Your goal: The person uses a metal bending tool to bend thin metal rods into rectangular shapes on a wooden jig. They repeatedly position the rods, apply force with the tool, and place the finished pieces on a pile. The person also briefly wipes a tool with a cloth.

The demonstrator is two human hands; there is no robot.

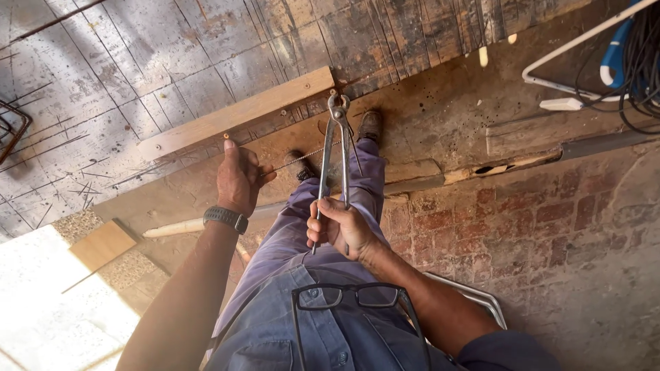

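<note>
From where I watch, the right hand (342, 228) has its fingers (323, 206) wrapped tight round the lower ends of both handles of a long pair of steel pincers (334, 154). The tool runs straight away from those fingers toward the boots, and its round head (338, 105) sits at the far tip, just short of the end of a pale wooden plank (237, 112). The head looks nearly closed; I cannot tell whether anything is nipped in it.

The left hand (237, 180) is curled shut on the near end of a thin steel rod (297, 159). The rod leaves those fingers to the right, crosses in front of the left boot (300, 167) and meets the pincer handles about halfway up. A black watch (225, 218) sits on that wrist.

I judge the pincers heavy at the head and fully rigid, bare metal that could slide in a sweaty palm. Holding far down the handles, as the right fingers do, gives the most leverage but the least control of the tip. The rod looks light, stiff for its thickness yet springy along its length, and it would twist in a loose grip, so a full fist close to the working point suits it.

Beyond the fingers lie worn floorboards (137, 62); to the right of them is a red brick surface (522, 227). Black-framed glasses (350, 297) hang from the blue shirt nearest me.
</note>
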